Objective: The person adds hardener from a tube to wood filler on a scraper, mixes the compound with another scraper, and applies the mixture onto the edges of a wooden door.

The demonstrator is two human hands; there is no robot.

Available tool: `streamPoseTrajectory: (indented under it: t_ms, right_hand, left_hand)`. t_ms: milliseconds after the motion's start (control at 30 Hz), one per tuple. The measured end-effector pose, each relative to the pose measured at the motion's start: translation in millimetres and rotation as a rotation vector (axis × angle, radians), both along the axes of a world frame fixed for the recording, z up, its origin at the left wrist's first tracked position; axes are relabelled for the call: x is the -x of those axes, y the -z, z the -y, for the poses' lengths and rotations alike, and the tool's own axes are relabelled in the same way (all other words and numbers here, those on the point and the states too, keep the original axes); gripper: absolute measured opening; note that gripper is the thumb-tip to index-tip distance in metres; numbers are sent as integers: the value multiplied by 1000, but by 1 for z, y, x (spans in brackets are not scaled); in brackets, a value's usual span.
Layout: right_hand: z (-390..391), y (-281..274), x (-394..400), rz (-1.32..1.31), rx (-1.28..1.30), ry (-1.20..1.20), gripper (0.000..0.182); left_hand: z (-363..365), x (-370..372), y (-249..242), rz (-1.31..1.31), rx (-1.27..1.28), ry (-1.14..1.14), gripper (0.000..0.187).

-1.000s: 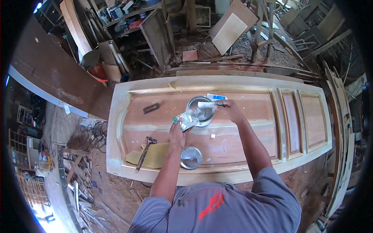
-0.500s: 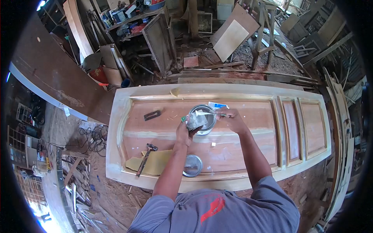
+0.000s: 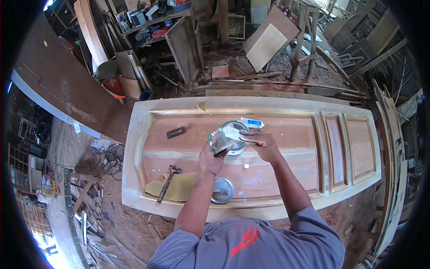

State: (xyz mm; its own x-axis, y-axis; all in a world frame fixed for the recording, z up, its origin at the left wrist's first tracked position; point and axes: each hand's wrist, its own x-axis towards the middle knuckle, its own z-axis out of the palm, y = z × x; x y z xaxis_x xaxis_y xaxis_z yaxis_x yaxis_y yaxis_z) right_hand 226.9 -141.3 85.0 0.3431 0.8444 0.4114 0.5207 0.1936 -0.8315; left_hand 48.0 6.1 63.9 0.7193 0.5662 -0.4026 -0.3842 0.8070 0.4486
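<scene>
My left hand is closed on a greyish, smeared flat piece with a green edge, held over an open round tin. My right hand is closed at the tin's right side, its fingers against a pale blade-like tool that meets the flat piece. The tool's handle is hidden by the fingers. Behind the tin lies a blue and white tube. A round lid rests near my left forearm. All this is on a panelled wooden door.
A hammer lies across yellow sandpaper at the door's near left. Farther back are a dark block and a small yellow scrap. A large brown board stands at the left.
My right hand has shifted slightly left and down toward the flat piece. The tool's blade now lies over the piece, and more of the tube shows.
</scene>
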Motion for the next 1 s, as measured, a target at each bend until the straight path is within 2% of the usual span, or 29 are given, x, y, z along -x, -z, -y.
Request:
streamPoseTrajectory:
  t_ms: [167, 267, 367, 467, 567, 700, 1000]
  right_hand:
    - [9, 7, 6, -21, 18, 84, 47]
    - [16, 7, 7, 1, -7, 143, 45]
    - [28, 16, 13, -192, 133, 270, 31]
    - [31, 35, 18, -680, 43, 320, 22]
    - [18, 33, 35, -980, -53, 276, 23]
    - [1, 30, 66, -1315, -150, 177, 22]
    - [20, 16, 76, -1352, -21, 98, 24]
  left_hand:
    - [-6, 6, 0, 16, -83, -22, 40]
    - [-8, 7, -10, 2, -93, -42, 39]
    - [-13, 14, -21, -10, -128, -43, 39]
    - [-18, 24, -18, 1, -129, 11, 41]
    - [-18, 30, -9, 13, -104, 115, 42]
    - [-11, 28, -3, -81, -95, 140, 41]
    - [-25, 28, 3, -153, -157, 100, 37]
